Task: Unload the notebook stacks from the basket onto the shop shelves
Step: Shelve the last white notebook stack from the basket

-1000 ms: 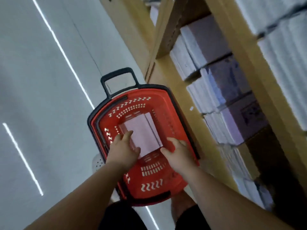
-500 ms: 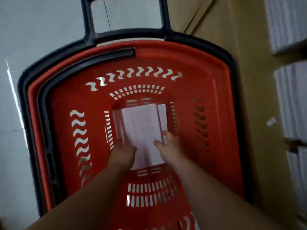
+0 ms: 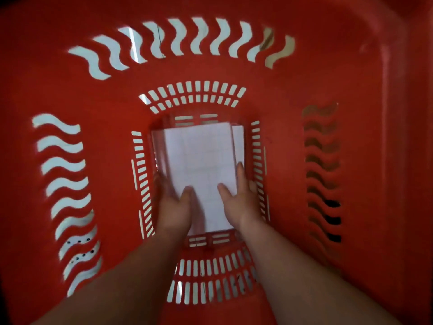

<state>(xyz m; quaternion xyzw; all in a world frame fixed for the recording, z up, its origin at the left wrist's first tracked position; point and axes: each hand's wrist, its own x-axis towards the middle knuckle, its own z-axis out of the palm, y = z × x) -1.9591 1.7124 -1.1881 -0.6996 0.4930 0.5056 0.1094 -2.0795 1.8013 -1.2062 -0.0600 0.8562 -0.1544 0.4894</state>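
A white notebook stack [image 3: 201,158] in clear wrap lies flat on the bottom of the red basket [image 3: 112,141], which fills the whole view. My left hand [image 3: 174,207] grips the stack's near left edge, thumb on top and fingers down the side. My right hand [image 3: 239,200] grips the near right edge, thumb on the cover and fingers along the side. A second white edge shows just right of the top stack. The shelves are out of view.
Slotted basket walls rise on all sides; wavy cut-outs on the left [image 3: 63,181] and far side show pale floor, those on the right [image 3: 321,170] look dark. A lighter red rim [image 3: 403,95] runs along the right.
My head has dropped much closer into the basket, so the rim, handle and shelves have left the view. Both hands have closed onto the stack's near edges.
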